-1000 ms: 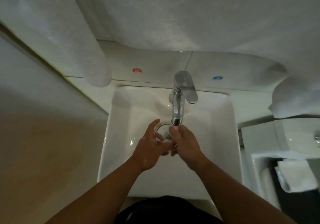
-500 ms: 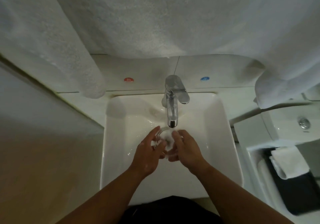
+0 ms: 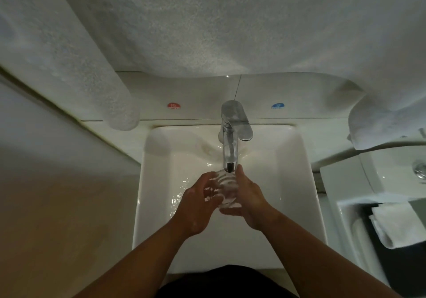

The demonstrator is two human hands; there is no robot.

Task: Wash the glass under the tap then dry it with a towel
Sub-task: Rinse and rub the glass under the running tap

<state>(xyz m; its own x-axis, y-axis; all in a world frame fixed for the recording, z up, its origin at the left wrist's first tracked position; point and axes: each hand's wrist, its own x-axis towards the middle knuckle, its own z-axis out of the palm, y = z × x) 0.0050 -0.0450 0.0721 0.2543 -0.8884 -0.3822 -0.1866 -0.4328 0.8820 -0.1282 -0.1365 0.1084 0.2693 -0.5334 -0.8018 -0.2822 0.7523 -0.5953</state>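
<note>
The glass (image 3: 227, 188) is held under the tap (image 3: 230, 150), gripped by the left hand (image 3: 196, 207) and the right hand (image 3: 251, 202), fingers curled round it.

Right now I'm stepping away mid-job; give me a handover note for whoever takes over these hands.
Left hand grips the glass from its left side; right hand cups it from the right.
The glass is over the sink, just below the tap spout; the basin is wet.
Washing is under way, drying not begun.
To do: finish rinsing, then dry it; a folded white towel lies right of the sink.
</note>
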